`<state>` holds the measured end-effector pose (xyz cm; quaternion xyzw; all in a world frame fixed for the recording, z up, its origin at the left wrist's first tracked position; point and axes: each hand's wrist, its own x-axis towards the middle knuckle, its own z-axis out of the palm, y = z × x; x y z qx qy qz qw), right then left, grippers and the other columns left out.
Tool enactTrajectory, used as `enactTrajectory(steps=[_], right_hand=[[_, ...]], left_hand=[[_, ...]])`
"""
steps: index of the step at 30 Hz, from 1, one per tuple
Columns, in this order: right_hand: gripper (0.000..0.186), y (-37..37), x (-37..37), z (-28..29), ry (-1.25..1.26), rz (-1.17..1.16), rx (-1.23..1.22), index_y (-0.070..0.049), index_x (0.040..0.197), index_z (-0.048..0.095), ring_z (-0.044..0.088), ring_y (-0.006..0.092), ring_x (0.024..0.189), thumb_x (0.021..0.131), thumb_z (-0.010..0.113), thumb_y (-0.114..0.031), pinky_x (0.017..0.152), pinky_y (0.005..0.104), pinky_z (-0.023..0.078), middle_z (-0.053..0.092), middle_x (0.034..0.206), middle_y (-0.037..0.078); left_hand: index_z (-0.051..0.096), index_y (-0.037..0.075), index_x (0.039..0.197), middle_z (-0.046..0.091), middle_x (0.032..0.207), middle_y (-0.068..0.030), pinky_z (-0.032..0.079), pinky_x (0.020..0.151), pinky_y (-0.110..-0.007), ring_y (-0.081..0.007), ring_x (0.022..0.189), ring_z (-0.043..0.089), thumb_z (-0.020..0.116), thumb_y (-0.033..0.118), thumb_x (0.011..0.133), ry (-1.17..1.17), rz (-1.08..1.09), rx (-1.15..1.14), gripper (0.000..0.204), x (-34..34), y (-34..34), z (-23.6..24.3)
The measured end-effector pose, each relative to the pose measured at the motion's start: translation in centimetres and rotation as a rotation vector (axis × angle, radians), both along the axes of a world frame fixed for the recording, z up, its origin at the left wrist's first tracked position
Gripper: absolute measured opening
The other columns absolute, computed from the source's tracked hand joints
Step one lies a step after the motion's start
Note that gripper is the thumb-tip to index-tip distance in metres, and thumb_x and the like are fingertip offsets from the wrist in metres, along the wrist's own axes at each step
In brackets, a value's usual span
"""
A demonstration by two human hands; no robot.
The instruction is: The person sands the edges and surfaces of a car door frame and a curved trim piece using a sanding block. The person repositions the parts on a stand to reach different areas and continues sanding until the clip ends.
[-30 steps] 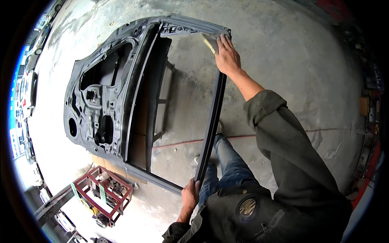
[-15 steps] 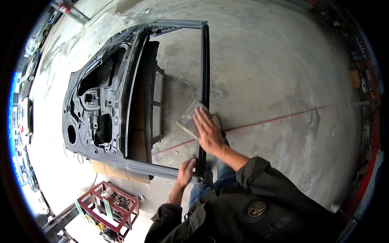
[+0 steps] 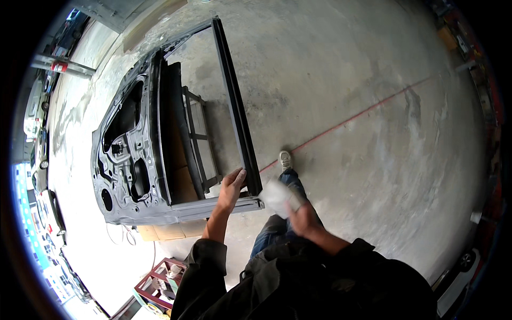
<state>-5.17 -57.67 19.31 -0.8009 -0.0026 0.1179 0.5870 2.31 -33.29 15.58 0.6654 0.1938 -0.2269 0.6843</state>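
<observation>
A grey-black bare car door (image 3: pixel 125 160) lies raised off the floor, its inner side up and its window frame (image 3: pixel 232 101) toward me. My left hand (image 3: pixel 231 188) is closed around the black frame bar close to its near corner. Just right of that corner, my right hand (image 3: pixel 305 220) holds a pale whitish-grey sheet (image 3: pixel 278 197) against its fingers. Motion blurs this sheet, so I cannot tell whether it is abrasive paper or cloth. The sheet's edge appears close to the corner; contact cannot be made out.
A stand (image 3: pixel 200 136) and cardboard (image 3: pixel 168 231) are under the door. A dark red metal trolley (image 3: pixel 160 282) with odds and ends stands at lower left. My shoe (image 3: pixel 285 159) is beside a red line (image 3: pixel 352 118) on the concrete floor. Parked cars line the far left.
My right hand has come off the middle of the frame bar, moving nearer with the sheet. My left hand now sits slightly farther up the bar. The view has turned.
</observation>
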Motion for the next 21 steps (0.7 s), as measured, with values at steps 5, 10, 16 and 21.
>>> enactTrajectory(steps=[5,10,16,21], right_hand=[[0.034,-2.3,4.9,-5.5,0.06,-0.357,0.035,0.01,0.088,0.064,0.068,0.0424,0.075,0.094,0.061,-0.023,0.067,0.0465,0.05,0.063,0.074,0.029],[0.039,0.8,6.1,-7.5,0.226,-0.321,-0.103,0.007,0.08,0.062,0.065,0.0493,0.077,0.094,0.058,-0.029,0.065,0.0521,0.049,0.063,0.074,0.031],[0.033,5.9,3.5,-5.3,0.06,-0.23,-0.098,-0.005,0.107,0.068,0.068,0.043,0.09,0.092,0.07,-0.034,0.076,0.0489,0.054,0.071,0.097,0.02],[0.022,7.5,3.6,-5.7,-0.118,-0.27,-0.106,-0.005,0.1,0.064,0.066,0.0414,0.087,0.088,0.074,-0.02,0.072,0.0478,0.052,0.066,0.095,0.017]], left_hand=[[0.054,-0.003,0.092,0.048,0.072,-0.0217,0.041,0.064,-0.041,-0.0312,0.065,0.043,0.052,0.038,0.107,-0.193,-0.326,0.561,0.043,-2.8,-0.3,2.0],[0.053,-0.002,0.09,0.05,0.075,-0.0233,0.042,0.066,-0.044,-0.0402,0.069,0.043,0.053,0.038,0.106,-0.251,-0.343,0.584,0.043,-3.7,-0.7,3.0],[0.053,-0.002,0.088,0.051,0.076,-0.0236,0.042,0.067,-0.045,-0.0415,0.071,0.046,0.052,0.037,0.106,-0.199,-0.302,0.541,0.043,-3.5,-1.0,3.1],[0.053,-0.002,0.087,0.053,0.078,-0.0247,0.043,0.07,-0.046,-0.0431,0.074,0.049,0.051,0.035,0.106,-0.213,-0.323,0.539,0.042,-3.5,-1.0,3.0]])
